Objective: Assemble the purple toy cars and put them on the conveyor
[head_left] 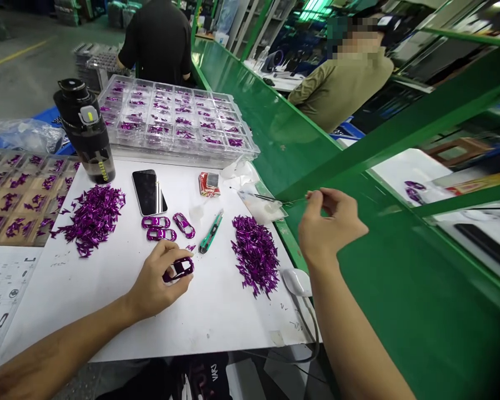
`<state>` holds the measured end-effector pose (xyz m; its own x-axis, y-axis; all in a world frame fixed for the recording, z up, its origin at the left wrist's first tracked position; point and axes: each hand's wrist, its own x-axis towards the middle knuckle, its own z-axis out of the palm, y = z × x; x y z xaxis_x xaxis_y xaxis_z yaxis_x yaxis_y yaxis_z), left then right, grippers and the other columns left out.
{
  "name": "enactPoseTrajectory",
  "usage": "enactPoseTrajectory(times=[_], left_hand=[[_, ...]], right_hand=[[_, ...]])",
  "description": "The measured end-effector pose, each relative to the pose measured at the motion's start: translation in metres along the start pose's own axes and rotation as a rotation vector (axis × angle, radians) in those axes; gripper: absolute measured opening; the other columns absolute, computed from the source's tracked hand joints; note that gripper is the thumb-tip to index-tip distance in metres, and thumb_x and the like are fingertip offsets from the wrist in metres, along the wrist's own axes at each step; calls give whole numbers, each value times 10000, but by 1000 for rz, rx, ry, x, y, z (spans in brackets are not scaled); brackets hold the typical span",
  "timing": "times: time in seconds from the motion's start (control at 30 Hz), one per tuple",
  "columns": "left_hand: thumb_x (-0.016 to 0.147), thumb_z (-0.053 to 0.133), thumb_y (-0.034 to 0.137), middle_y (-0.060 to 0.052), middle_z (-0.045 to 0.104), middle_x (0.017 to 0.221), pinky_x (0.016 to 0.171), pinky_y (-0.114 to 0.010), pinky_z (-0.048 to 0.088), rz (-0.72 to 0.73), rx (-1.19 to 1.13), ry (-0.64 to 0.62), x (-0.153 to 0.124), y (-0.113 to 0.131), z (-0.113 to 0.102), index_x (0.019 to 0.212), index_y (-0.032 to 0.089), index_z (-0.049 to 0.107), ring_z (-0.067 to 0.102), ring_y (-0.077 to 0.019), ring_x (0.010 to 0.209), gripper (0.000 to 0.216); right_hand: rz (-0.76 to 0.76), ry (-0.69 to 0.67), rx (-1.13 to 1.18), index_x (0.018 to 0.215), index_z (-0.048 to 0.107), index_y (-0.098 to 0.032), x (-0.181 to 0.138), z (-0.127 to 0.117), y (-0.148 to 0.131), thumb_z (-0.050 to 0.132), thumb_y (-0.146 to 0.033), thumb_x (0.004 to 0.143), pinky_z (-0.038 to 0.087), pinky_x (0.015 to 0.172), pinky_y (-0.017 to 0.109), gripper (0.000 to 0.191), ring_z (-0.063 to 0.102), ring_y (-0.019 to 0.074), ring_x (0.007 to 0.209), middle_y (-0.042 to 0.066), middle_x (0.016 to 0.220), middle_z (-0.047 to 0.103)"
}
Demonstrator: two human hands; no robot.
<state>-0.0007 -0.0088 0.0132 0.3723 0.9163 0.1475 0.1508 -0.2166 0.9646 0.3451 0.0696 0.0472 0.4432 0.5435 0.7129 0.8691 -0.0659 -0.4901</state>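
My left hand (160, 283) is closed around a shiny purple toy car body (179, 269), just above the white tabletop. Three more purple car bodies (184, 225) lie beyond it, with a small purple piece near them. Off to the right, my right hand (331, 222) is raised over the table's green edge, thumb and fingertips pinched on a thin stick. That stick points left toward dark thin rods (269, 198) on a clear plastic bag (260, 210). A green utility knife (211, 232) rests between the left hand and a heap of small purple parts (255, 255).
Another purple heap (95, 216) lies left, near a phone (149, 192) and a tall black bottle (85, 130). Stacked clear compartment trays (166, 150) stand behind. A red box (209, 184) and a white device with a cable (296, 282) are also here. Two people are beyond the bench.
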Motion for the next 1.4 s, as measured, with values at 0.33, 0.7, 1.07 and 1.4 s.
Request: enactPoseTrajectory(times=[0.33, 0.7, 1.07, 1.4], left_hand=[[810, 819, 243, -53, 689, 1090, 882, -334, 528, -243, -675, -96, 9, 0, -6, 1123, 271, 749, 632, -196, 1017, 322], [791, 848, 214, -56, 740, 1096, 955, -353, 522, -262, -760, -124, 3, 3, -6, 1045, 223, 680, 668, -209, 1071, 304], [882, 746, 385, -73, 400, 1603, 1069, -460, 463, -273, -489, -377, -6, -1, 4, 1489, 399, 450, 418, -330, 1418, 675], [910, 688, 417, -124, 639, 1294, 924, -409, 529, -351, -441, -248, -8, 3, 13, 1286, 254, 652, 629, -269, 1085, 411]], right_hand=[[-169, -500, 263, 975, 731, -200, -100, -60, -95, 531, -358, 1009, 605, 777, 300, 257, 764, 200, 857, 61, 937, 795], [-83, -777, 543, 1052, 666, -206, -152, -75, -134, 711, -277, 898, 588, 704, 240, 176, 689, 140, 743, 21, 867, 727], [373, -620, -347, 929, 763, -209, -38, -110, 49, 754, -429, 783, 557, 907, 366, 264, 718, 272, 945, 90, 1102, 753], [440, -514, -469, 870, 746, -113, -27, -87, 111, 569, -495, 855, 525, 885, 459, 421, 676, 387, 1068, 240, 988, 738]])
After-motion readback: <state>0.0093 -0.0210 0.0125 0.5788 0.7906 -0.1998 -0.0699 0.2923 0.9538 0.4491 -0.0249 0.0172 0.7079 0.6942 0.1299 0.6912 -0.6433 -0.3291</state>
